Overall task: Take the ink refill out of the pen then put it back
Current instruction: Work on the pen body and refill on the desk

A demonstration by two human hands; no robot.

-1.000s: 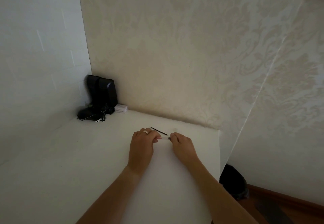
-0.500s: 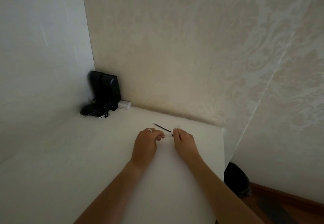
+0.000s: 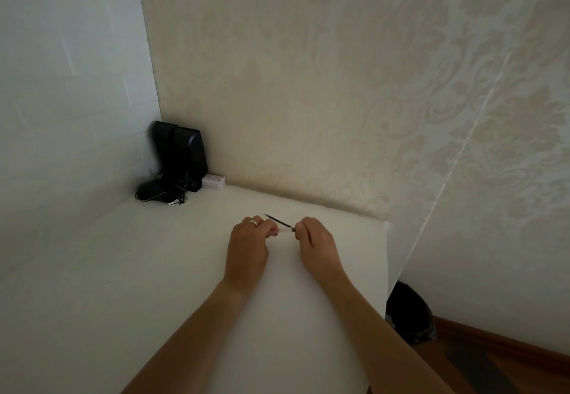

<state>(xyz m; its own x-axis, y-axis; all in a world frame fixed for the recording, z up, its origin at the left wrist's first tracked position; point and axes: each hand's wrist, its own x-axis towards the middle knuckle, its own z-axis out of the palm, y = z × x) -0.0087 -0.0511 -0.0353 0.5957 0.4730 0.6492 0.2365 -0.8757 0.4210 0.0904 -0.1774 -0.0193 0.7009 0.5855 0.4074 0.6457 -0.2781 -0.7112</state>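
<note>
Two bare forearms reach up from the bottom edge onto a white table (image 3: 129,285) set in the corner of a papered room. The left hand (image 3: 248,247) and right hand (image 3: 317,244) meet near the table's far edge, each pinching one end of a pale, see-through pen (image 3: 285,231) held level between them, just above the tabletop. A ring sits on a left finger.

Compared with a second ago, the hands have hardly shifted on the table; the short stretch of pen showing between them looks much the same length, and the camera has tilted slightly. A thin dark rod, probably the refill (image 3: 277,220), lies on the table at about 12 o'clock from the hands, just beyond them, where it lay before. That suggests the refill is already out and the person is handling the empty barrel before putting it back.

Both hands are curled closed on the pen: left fingers bunched over its left end, right thumb and fingers over its right end.

Hard to make out: both pen ends are hidden inside the fingers, so whether a tip or cap has been unscrewed cannot be told. The refill's near end runs behind the right fingers. At 10 o'clock, in the corner, stand dark speakers (image 3: 182,153), a small white box (image 3: 213,182) and tangled cables, dim and indistinct.
</note>
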